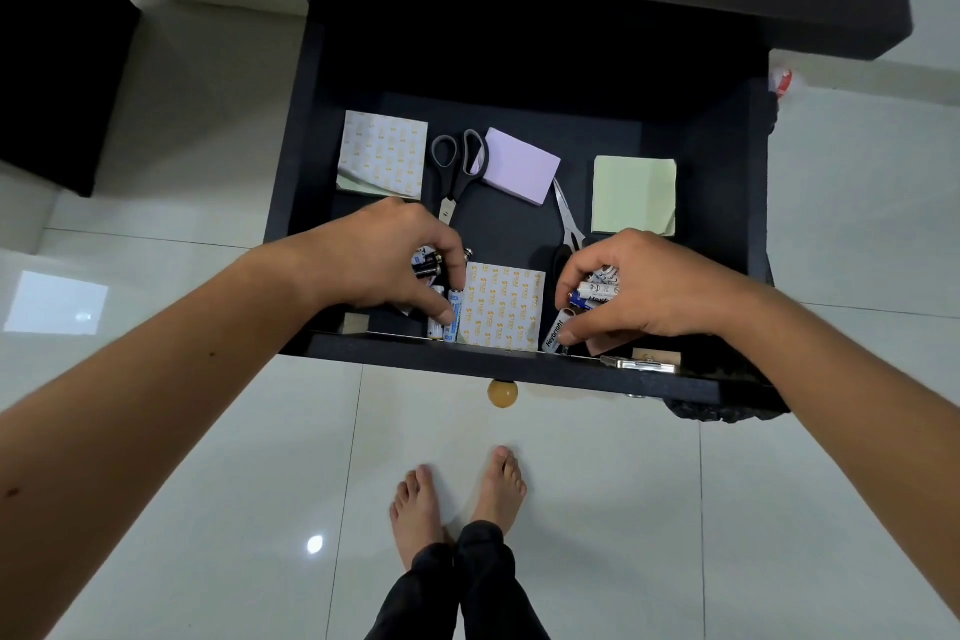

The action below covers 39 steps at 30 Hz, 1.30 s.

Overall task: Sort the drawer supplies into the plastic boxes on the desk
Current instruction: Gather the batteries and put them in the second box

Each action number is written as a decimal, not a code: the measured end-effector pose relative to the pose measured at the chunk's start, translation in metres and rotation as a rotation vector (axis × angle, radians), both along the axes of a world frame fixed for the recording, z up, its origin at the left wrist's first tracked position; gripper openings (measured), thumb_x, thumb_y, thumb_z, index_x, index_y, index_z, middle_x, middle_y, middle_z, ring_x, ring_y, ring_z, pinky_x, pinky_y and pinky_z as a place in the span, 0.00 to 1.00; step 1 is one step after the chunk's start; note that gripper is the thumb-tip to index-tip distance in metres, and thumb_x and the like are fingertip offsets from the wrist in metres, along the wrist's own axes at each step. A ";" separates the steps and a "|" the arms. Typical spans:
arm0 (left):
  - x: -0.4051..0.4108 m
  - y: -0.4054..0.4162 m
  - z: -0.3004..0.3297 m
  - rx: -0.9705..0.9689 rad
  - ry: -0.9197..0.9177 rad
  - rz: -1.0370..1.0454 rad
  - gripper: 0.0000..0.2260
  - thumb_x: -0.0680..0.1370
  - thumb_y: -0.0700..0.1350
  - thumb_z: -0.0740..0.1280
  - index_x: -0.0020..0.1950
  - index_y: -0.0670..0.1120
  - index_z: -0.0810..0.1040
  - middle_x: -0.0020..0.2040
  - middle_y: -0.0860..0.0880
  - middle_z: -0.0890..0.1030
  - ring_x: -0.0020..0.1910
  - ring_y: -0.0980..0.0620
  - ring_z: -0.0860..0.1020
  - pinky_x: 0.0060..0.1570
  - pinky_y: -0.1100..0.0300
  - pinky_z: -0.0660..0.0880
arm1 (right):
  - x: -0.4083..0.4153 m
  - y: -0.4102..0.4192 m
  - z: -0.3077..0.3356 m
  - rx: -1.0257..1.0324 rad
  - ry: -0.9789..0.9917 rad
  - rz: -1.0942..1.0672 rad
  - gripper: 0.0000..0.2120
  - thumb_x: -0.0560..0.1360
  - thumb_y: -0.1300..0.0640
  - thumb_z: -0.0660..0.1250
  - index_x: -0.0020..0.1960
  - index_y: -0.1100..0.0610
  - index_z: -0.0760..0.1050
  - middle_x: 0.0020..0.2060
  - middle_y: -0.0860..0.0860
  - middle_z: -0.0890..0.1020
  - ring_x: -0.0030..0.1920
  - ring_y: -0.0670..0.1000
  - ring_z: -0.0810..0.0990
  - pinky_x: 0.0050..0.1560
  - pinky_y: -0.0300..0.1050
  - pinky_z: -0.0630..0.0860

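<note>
White floor tiles under an open black drawer point(519, 372), both hands gathering batteries at its front edge.

Left hand point(384, 260) clutches several batteries point(428, 268) and fingers another one; right hand point(639, 288) holds a bunch and pinches a white battery point(555, 331). Scissors point(457, 172) and note pads point(635, 195) lie untouched behind. Boxes are out of view, probably on the desk above; next, lift both handfuls there.

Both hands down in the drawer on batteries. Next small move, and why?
Probably lift both hands out with their batteries. The left hand already holds several dark batteries and pinches a white battery at the drawer front; the right hand grips a bunch of batteries. Both look full, and no plastic boxes are in view.
</note>
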<state>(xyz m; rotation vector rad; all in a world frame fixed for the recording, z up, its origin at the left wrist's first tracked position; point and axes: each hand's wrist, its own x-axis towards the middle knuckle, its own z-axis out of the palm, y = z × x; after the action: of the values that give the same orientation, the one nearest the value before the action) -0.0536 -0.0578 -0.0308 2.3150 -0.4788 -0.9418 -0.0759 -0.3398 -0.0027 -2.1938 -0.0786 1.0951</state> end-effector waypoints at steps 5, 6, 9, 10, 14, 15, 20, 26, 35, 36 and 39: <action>-0.003 -0.002 0.003 -0.071 0.069 0.016 0.12 0.67 0.50 0.85 0.44 0.55 0.85 0.49 0.60 0.84 0.51 0.54 0.85 0.50 0.58 0.83 | -0.001 0.000 0.000 0.027 -0.002 0.015 0.12 0.68 0.57 0.85 0.46 0.47 0.86 0.42 0.42 0.87 0.39 0.54 0.90 0.41 0.41 0.85; -0.003 -0.003 0.004 -0.076 0.081 0.017 0.12 0.66 0.50 0.85 0.44 0.55 0.85 0.47 0.59 0.84 0.50 0.54 0.85 0.51 0.57 0.83 | -0.001 -0.001 -0.001 0.009 -0.031 0.040 0.12 0.68 0.56 0.85 0.46 0.45 0.85 0.42 0.42 0.87 0.40 0.53 0.89 0.39 0.38 0.82; -0.004 -0.003 0.006 -0.085 0.114 0.022 0.12 0.66 0.51 0.85 0.44 0.55 0.86 0.45 0.61 0.85 0.47 0.49 0.86 0.50 0.50 0.84 | 0.000 0.001 0.002 0.078 -0.004 -0.006 0.12 0.69 0.56 0.84 0.48 0.45 0.86 0.44 0.50 0.88 0.34 0.47 0.87 0.35 0.38 0.80; -0.004 -0.003 0.007 -0.090 0.122 0.023 0.12 0.66 0.51 0.85 0.44 0.56 0.86 0.45 0.61 0.85 0.46 0.48 0.86 0.50 0.48 0.84 | 0.001 0.001 0.003 0.111 0.000 -0.024 0.12 0.69 0.57 0.84 0.49 0.47 0.86 0.42 0.51 0.88 0.29 0.44 0.83 0.31 0.38 0.78; -0.004 -0.003 0.012 -0.148 0.154 0.048 0.10 0.68 0.51 0.84 0.44 0.55 0.86 0.45 0.59 0.85 0.43 0.48 0.86 0.47 0.46 0.84 | 0.008 -0.001 0.005 0.213 0.123 -0.109 0.13 0.70 0.57 0.83 0.52 0.50 0.86 0.35 0.56 0.86 0.25 0.50 0.72 0.30 0.42 0.72; -0.004 -0.004 0.013 -0.166 0.159 0.060 0.10 0.69 0.50 0.84 0.44 0.55 0.86 0.45 0.60 0.85 0.43 0.50 0.85 0.45 0.47 0.84 | 0.008 -0.002 0.006 0.224 0.151 -0.110 0.12 0.69 0.57 0.83 0.51 0.52 0.86 0.34 0.56 0.85 0.26 0.52 0.72 0.30 0.42 0.72; -0.005 -0.004 0.015 -0.257 0.241 0.122 0.07 0.73 0.49 0.81 0.49 0.55 0.87 0.47 0.57 0.85 0.47 0.48 0.85 0.43 0.43 0.86 | 0.008 0.000 0.008 0.293 0.194 -0.139 0.14 0.69 0.55 0.81 0.46 0.62 0.81 0.49 0.59 0.89 0.29 0.52 0.80 0.27 0.41 0.70; -0.005 -0.005 0.018 -0.310 0.348 0.160 0.11 0.74 0.57 0.73 0.51 0.53 0.85 0.35 0.45 0.78 0.32 0.49 0.75 0.33 0.61 0.78 | 0.010 -0.003 0.004 0.299 0.186 -0.213 0.08 0.72 0.56 0.80 0.46 0.55 0.83 0.42 0.70 0.82 0.36 0.62 0.75 0.30 0.43 0.67; -0.006 -0.007 0.021 -0.303 0.408 0.203 0.15 0.76 0.56 0.72 0.47 0.44 0.76 0.35 0.43 0.82 0.31 0.52 0.77 0.28 0.64 0.71 | 0.011 -0.004 0.008 0.307 0.228 -0.219 0.10 0.72 0.58 0.80 0.48 0.62 0.83 0.42 0.62 0.87 0.33 0.57 0.83 0.21 0.38 0.68; -0.007 -0.007 0.021 -0.306 0.414 0.216 0.13 0.77 0.54 0.72 0.46 0.44 0.76 0.38 0.42 0.84 0.32 0.51 0.78 0.27 0.64 0.70 | 0.011 -0.004 0.008 0.296 0.222 -0.217 0.06 0.73 0.62 0.79 0.47 0.62 0.82 0.42 0.62 0.87 0.33 0.57 0.83 0.20 0.38 0.67; -0.007 -0.007 0.022 -0.315 0.418 0.236 0.10 0.80 0.48 0.73 0.47 0.43 0.76 0.38 0.43 0.84 0.32 0.50 0.81 0.27 0.61 0.71 | 0.009 -0.005 0.006 0.250 0.203 -0.173 0.05 0.74 0.66 0.77 0.45 0.60 0.83 0.38 0.65 0.85 0.33 0.59 0.81 0.19 0.38 0.65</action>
<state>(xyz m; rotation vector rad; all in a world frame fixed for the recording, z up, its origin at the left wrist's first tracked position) -0.0607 -0.0646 -0.0086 1.7844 -0.1593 -1.1060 -0.0670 -0.3444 0.0031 -1.8236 0.0608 1.1382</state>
